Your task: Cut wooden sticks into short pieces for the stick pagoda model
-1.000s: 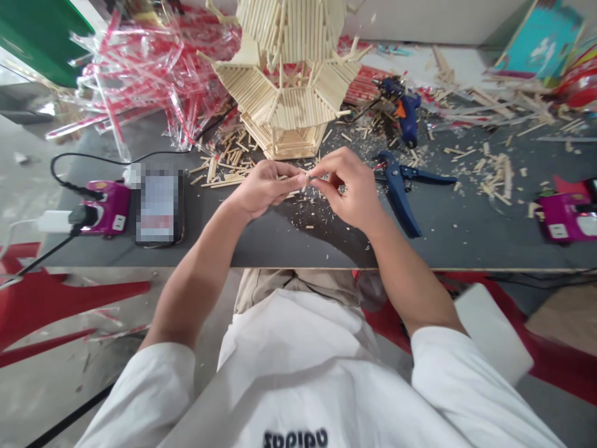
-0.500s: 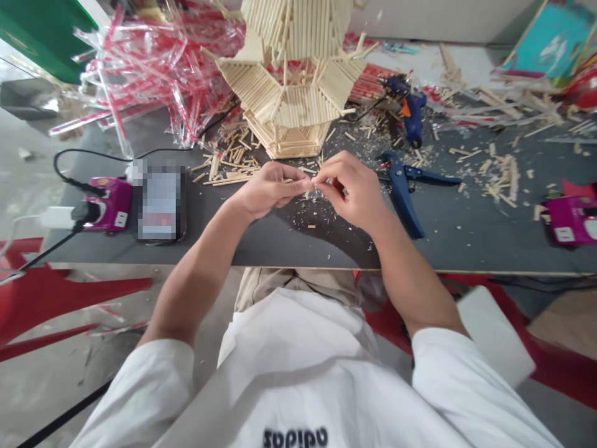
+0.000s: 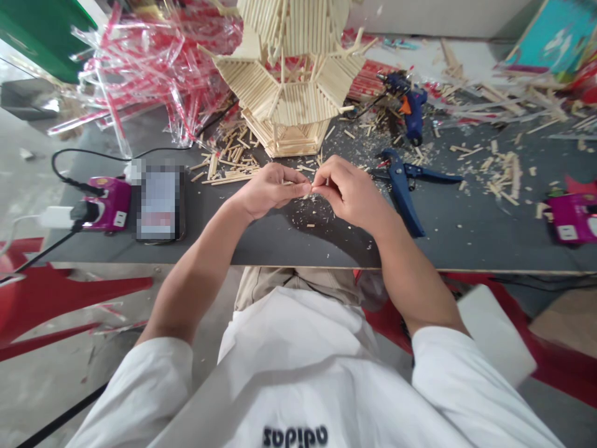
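My left hand (image 3: 273, 190) is closed in a pinch, and a pale sliver that looks like a small wooden stick (image 3: 289, 183) shows between its fingers. Thumb and fingers of my right hand (image 3: 347, 191) are pinched together, meeting the left fingertips; whatever lies between them is too small to make out. Just beyond both hands stands a tiered model (image 3: 301, 102) built of thin wooden sticks, with flared roof panels. Short cut sticks (image 3: 236, 152) lie in a heap behind my left hand. To the right of my right hand rests a blue cutter (image 3: 403, 193) with its handles spread.
A blue hot glue gun (image 3: 413, 115) lies at the back right among wood scraps. Red-and-clear plastic wrappers (image 3: 153, 74) pile up at the back left. At left are a phone (image 3: 159, 202) and a purple power strip (image 3: 109, 202) with cables. Another purple block (image 3: 571, 218) sits far right.
My right hand's fingers have drawn closer together and tipped slightly toward the left fingertips. The left hand has hardly moved. The whole view has shifted slightly.
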The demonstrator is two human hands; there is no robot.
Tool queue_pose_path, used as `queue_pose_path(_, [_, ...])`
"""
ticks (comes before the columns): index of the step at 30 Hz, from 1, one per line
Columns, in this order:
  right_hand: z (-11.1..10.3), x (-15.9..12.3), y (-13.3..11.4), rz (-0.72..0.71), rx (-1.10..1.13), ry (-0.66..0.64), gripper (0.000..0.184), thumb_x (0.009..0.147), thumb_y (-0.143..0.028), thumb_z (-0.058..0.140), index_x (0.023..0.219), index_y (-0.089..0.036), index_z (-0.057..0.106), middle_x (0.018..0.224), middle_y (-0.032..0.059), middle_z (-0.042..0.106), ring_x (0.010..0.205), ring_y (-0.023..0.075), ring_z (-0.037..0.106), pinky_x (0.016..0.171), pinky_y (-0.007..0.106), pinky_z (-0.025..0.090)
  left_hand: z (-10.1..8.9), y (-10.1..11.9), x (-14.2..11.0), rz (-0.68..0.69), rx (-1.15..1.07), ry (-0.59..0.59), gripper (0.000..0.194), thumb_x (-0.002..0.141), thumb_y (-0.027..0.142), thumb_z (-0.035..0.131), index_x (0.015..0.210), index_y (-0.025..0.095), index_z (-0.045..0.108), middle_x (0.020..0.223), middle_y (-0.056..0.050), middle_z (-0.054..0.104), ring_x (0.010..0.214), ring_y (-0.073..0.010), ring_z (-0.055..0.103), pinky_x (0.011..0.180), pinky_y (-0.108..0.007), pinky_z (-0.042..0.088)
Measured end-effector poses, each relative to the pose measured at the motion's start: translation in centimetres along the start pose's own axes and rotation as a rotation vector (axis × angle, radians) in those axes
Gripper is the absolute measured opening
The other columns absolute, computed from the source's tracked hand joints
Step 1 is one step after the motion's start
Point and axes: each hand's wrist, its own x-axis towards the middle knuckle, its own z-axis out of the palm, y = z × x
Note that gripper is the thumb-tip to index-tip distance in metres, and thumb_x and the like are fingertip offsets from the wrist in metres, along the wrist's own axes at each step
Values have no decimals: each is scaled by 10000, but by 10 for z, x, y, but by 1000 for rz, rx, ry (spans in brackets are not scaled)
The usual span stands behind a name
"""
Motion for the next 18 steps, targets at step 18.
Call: queue_pose_path(18, [13,-4,15,98,-88,40,117,1098,-379,477,1076,-265,485,977,31,543,752,175,516,687,337,462,11,-5,6,89,-38,140,491,751,583,899,847,131,732,542,69,356,486,-47,243,454,-255,132])
